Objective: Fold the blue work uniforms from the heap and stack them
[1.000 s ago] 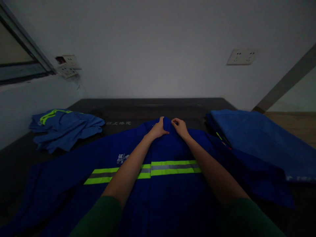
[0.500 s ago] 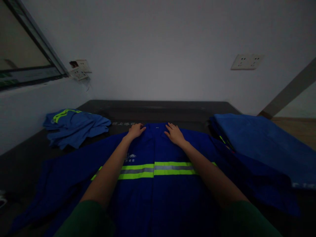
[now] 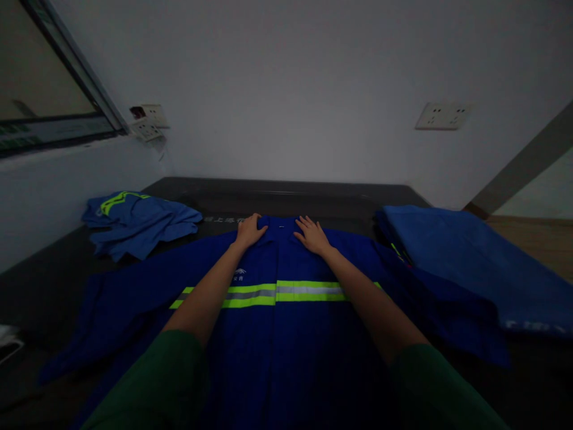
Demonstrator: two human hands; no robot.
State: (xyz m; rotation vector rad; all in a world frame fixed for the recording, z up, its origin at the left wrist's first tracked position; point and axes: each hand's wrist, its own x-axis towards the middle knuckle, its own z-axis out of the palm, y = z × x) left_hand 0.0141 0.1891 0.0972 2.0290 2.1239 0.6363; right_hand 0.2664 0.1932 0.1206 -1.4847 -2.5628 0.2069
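Note:
A dark blue work jacket lies spread out, front side up, with its collar at the far end and both sleeves out to the sides. Yellow-green and grey reflective bands cross its chest, and a white print shows partly beside my left forearm. My left hand rests on the jacket left of the collar, thumb apart from the fingers. On the other side of the collar, my right hand lies flat with fingers spread. Neither hand holds anything that I can see.
A crumpled lighter blue garment with yellow-green bands lies at the left. At the right, a stack of folded blue cloth touches the jacket's sleeve. The dark surface ends at a wall with sockets. A white object shows at the left edge.
The view has shifted slightly, so the jacket appears a little higher in it. Both hands stay beside the collar, with the right fingers somewhat more spread.

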